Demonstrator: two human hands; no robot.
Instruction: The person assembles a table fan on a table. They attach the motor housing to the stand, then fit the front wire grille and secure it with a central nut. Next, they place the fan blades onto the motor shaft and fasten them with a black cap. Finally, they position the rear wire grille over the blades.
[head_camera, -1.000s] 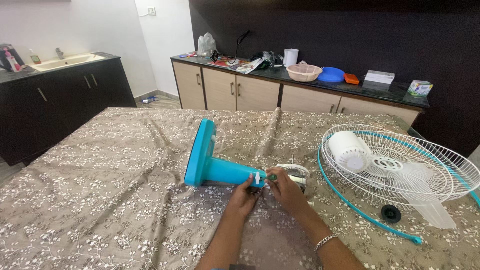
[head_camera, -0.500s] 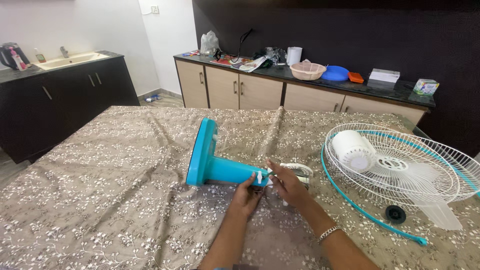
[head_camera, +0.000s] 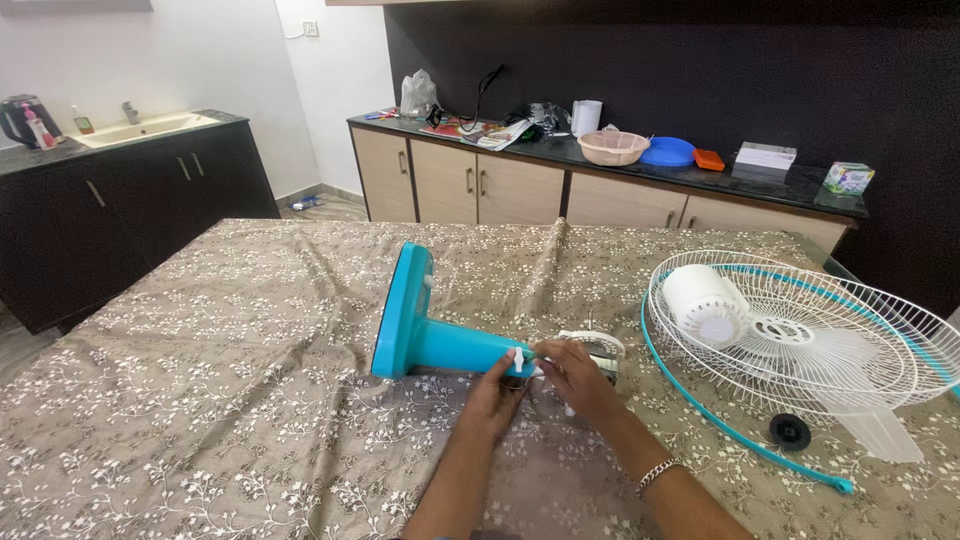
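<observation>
Fan stand (head_camera: 440, 335), turquoise, lies on its side near the middle of the tabletop (head_camera: 200, 400), which is covered by a brown cloth with a pale floral print. We note its round base (head_camera: 403, 310) stands on edge toward the left, and the neck runs rightward to a white knob (head_camera: 518, 358) and a white-and-grey motor housing (head_camera: 598, 350).

Our left hand (head_camera: 497, 395) rests against the underside of the neck just below the knob; its fingers are curled onto the neck, clamped on it. Our right hand (head_camera: 575, 378) sits just right of the knob, fingertips pinched together at the joint between neck and housing. We cannot tell whether they grip a small part there or only press on it. A metal bracelet (head_camera: 660, 475) circles the right wrist.

To the right, well apart from the hands, a white wire fan guard (head_camera: 860, 320) lies flat with a turquoise rim ring (head_camera: 700, 410) beneath it. Inside the guard sit a white cylindrical cover (head_camera: 705, 303) and a translucent blade (head_camera: 850, 395). A small black cap (head_camera: 789, 431) lies beside the ring.

Behind the tabletop, a dark counter (head_camera: 780, 185) carries a beige basket (head_camera: 613, 147) and a blue plate (head_camera: 667, 152).
</observation>
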